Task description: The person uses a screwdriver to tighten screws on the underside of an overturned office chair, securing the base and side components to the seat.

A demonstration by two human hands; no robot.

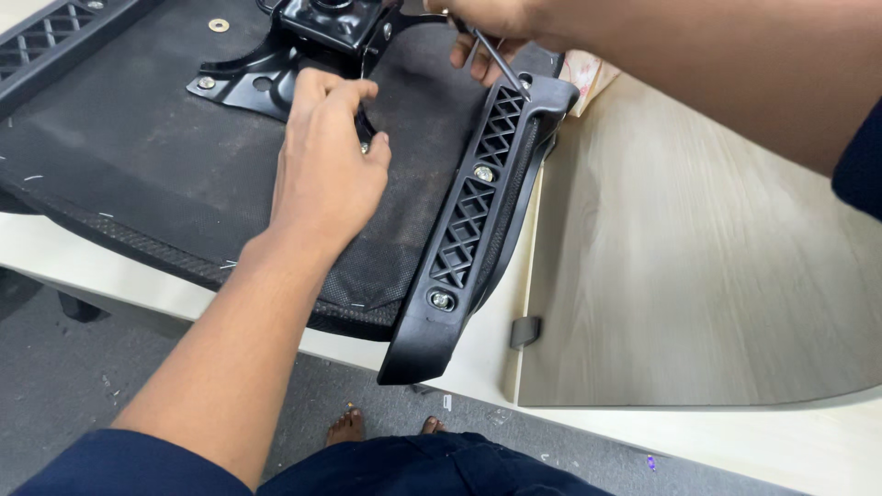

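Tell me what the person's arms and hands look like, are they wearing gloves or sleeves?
No gloves: both the left hand and the right hand are bare, and so are the forearms. Dark navy blue sleeves end above the elbows, with a bit of the same blue showing on the right arm at the picture's edge. No rings, watch or bracelets show.

An upturned chair seat (pixel 165 174) is lying on the table (pixel 698 276), overhanging its near edge, with an armrest bracket (pixel 478 220) running along the seat's right side and a metal plate (pixel 276 64) sitting on the seat at the far end. The left hand (pixel 326 165) is resting on the seat between plate and bracket. The right hand (pixel 496 23) is holding a tool (pixel 496 57) over the bracket's far end.
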